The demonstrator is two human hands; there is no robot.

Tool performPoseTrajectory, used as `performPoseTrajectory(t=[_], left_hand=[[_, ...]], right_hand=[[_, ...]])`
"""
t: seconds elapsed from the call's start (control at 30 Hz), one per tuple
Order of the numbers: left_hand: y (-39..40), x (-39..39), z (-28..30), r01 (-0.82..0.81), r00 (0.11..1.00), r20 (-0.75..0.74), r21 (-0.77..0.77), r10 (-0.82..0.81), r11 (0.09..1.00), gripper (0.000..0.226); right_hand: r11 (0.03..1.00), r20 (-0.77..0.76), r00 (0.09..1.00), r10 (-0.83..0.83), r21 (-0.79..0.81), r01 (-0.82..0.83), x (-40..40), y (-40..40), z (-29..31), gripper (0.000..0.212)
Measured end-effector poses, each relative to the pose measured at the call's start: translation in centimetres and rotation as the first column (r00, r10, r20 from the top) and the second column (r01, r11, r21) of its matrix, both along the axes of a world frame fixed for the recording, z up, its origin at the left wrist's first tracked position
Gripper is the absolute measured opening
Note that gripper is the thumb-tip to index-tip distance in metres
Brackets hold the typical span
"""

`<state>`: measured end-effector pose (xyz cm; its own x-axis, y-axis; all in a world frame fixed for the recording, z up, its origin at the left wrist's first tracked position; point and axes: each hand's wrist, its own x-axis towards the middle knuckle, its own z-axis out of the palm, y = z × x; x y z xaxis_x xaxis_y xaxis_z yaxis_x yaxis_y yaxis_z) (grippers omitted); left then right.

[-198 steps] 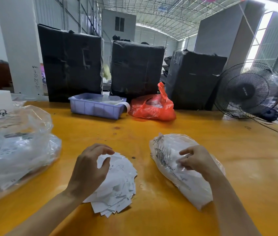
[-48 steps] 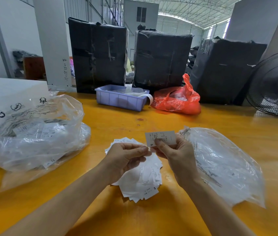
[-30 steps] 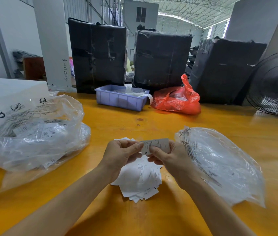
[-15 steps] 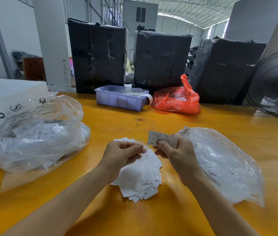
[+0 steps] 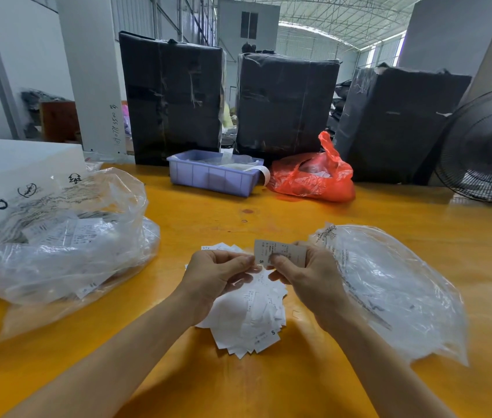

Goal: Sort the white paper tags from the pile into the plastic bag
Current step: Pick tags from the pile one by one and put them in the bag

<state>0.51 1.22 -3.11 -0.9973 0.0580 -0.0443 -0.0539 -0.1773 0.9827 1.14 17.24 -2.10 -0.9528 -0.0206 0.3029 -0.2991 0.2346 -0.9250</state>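
A pile of white paper tags (image 5: 253, 315) lies on the orange table (image 5: 269, 387) right in front of me. My right hand (image 5: 305, 282) holds a small stack of printed tags (image 5: 281, 251) upright above the pile, an "S" showing at its lower left corner. My left hand (image 5: 217, 276) hovers beside it, thumb and fingertips pinched at the stack's left edge. A clear plastic bag (image 5: 395, 291) with some tags inside lies flat just right of my right hand.
A large clear bag (image 5: 58, 245) full of tags sits at the left against a white box (image 5: 12, 164). A purple bin (image 5: 211, 173), a red bag (image 5: 314, 173) and black-wrapped bales (image 5: 172, 95) line the far edge. A fan (image 5: 486, 152) stands at the right.
The tags in my right hand shifted slightly left toward my left hand, whose fingertips now meet the stack's edge. The bags and pile have not moved.
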Motion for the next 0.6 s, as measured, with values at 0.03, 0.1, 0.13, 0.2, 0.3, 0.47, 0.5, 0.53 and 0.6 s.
performPoseTrajectory(t=[0.03,0.1,0.13,0.2,0.3,0.47,0.5,0.53,0.6], left_hand=[[0.01,0.01,0.01,0.004,1.000,0.004,0.003,-0.004,1.000,0.010],[0.08,0.11,0.06,0.020,1.000,0.005,0.016,-0.020,1.000,0.010],[0.12,0.18,0.10,0.029,1.000,0.003,0.021,-0.029,0.999,0.009],[0.19,0.28,0.21,0.040,0.999,-0.004,0.009,-0.040,0.999,0.010],[0.18,0.37,0.23,0.053,0.998,-0.019,-0.030,-0.054,0.998,0.015],[0.09,0.34,0.22,0.074,0.997,-0.033,-0.054,-0.076,0.996,0.010],[0.10,0.32,0.22,0.079,0.996,-0.035,-0.054,-0.081,0.995,0.009],[0.10,0.31,0.21,0.080,0.996,-0.036,-0.049,-0.081,0.996,0.009],[0.09,0.31,0.19,0.067,0.997,-0.035,-0.032,-0.068,0.997,0.010]], right_hand=[[1.000,-0.009,1.000,-0.006,-0.014,0.006,0.00,0.00,0.00,0.008],[0.998,-0.030,0.999,-0.024,-0.053,0.022,-0.02,0.09,0.06,0.009],[0.997,-0.039,0.999,-0.032,-0.065,0.029,-0.04,0.16,0.09,0.009],[0.997,-0.051,0.998,-0.038,-0.063,0.035,-0.09,0.24,0.08,0.008],[0.998,-0.071,0.997,-0.040,-0.040,0.038,-0.15,0.21,-0.03,0.008],[0.996,-0.130,0.989,-0.069,0.047,0.076,-0.18,0.20,-0.11,0.010],[0.993,-0.140,0.987,-0.077,0.075,0.088,-0.19,0.20,-0.10,0.010],[0.990,-0.147,0.986,-0.083,0.104,0.099,-0.20,0.19,-0.10,0.011],[0.982,-0.153,0.985,-0.085,0.153,0.108,-0.16,0.10,-0.10,0.011]])
